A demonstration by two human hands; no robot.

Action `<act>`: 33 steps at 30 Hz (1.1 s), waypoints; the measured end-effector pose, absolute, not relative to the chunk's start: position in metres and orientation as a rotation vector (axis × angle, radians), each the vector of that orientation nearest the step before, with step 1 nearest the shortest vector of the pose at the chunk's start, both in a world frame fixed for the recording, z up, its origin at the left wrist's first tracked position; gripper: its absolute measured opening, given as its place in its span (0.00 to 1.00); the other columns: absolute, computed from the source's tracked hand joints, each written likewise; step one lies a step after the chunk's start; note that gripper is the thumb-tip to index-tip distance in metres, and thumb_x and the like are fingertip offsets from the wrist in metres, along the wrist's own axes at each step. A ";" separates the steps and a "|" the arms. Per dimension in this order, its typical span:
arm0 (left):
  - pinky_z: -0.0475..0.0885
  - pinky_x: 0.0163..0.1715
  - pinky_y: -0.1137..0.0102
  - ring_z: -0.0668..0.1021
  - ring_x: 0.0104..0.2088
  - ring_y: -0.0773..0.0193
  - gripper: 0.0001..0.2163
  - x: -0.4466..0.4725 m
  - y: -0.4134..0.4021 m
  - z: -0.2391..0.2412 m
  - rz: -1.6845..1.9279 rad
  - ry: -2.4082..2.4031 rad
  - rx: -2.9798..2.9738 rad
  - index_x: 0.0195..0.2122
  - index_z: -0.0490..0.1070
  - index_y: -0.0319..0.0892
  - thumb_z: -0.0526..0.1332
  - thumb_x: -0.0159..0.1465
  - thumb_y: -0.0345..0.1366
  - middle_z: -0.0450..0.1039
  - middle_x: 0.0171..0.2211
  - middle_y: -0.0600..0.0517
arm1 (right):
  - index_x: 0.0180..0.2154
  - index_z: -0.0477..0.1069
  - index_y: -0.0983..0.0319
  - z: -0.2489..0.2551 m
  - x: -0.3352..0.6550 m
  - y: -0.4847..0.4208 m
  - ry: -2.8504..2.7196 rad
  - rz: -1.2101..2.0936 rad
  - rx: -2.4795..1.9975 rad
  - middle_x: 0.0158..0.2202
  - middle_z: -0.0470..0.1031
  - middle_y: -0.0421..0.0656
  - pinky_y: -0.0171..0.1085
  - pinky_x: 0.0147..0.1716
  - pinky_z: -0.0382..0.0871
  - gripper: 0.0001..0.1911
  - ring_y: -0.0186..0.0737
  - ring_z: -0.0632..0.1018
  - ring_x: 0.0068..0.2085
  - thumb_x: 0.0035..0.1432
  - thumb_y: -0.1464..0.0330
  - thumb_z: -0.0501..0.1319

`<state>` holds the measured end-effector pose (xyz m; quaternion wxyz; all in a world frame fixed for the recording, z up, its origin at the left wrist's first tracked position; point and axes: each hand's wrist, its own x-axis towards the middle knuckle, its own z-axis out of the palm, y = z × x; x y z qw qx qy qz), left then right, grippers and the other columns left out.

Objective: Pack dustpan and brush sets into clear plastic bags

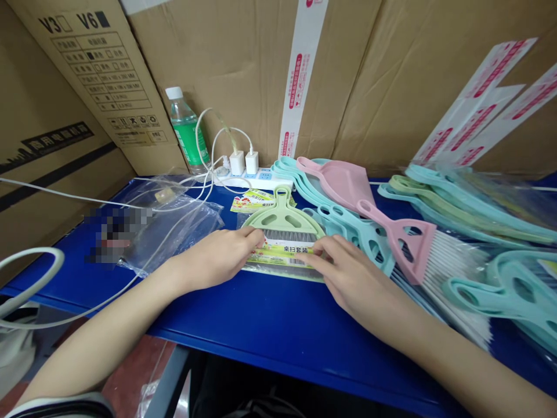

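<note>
A light green hand brush (284, 216) with grey bristles lies on the blue table, handle pointing away from me, over a green dustpan whose front edge shows below. Across the bristles sits a yellow-green printed label card (278, 252). My left hand (224, 255) is closed at the card's left end, fingertips curled on it. At its right end my right hand (342, 261) pinches with thumb and fingers. Further printed cards (252, 201) lie just behind the brush handle.
Pink dustpan (342, 181), pink brush (407, 241) and several blue brushes (352, 229) are piled right. Bagged sets (513, 284) lie beyond. A power strip (261, 179), bottle (189, 130) and cables stand behind. Clear plastic bags (174, 226) lie left; cardboard boxes (243, 75) wall the back.
</note>
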<state>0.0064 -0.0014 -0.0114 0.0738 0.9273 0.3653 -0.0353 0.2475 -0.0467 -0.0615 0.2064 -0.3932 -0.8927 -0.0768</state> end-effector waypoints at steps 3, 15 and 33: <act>0.67 0.26 0.69 0.75 0.28 0.64 0.07 0.005 0.000 -0.012 -0.065 1.079 2.824 0.36 0.62 0.41 0.47 0.65 0.25 0.71 0.36 0.49 | 0.43 0.74 0.62 -0.061 0.247 -0.047 -2.487 -0.243 -1.092 0.35 0.71 0.47 0.42 0.34 0.71 0.24 0.45 0.72 0.37 0.55 0.85 0.46; 0.71 0.31 0.66 0.77 0.34 0.60 0.10 0.006 0.000 -0.009 -0.200 1.189 2.888 0.39 0.66 0.39 0.49 0.63 0.23 0.72 0.40 0.46 | 0.43 0.75 0.63 -0.060 0.248 -0.047 -2.508 -0.323 -1.048 0.35 0.75 0.46 0.42 0.35 0.66 0.23 0.46 0.72 0.37 0.52 0.85 0.51; 0.74 0.35 0.67 0.78 0.37 0.61 0.15 0.003 0.003 -0.014 -0.087 1.056 3.025 0.39 0.70 0.40 0.50 0.57 0.19 0.75 0.37 0.49 | 0.42 0.76 0.62 -0.056 0.244 -0.048 -2.477 -0.361 -1.021 0.31 0.73 0.43 0.39 0.32 0.65 0.16 0.41 0.72 0.32 0.60 0.79 0.52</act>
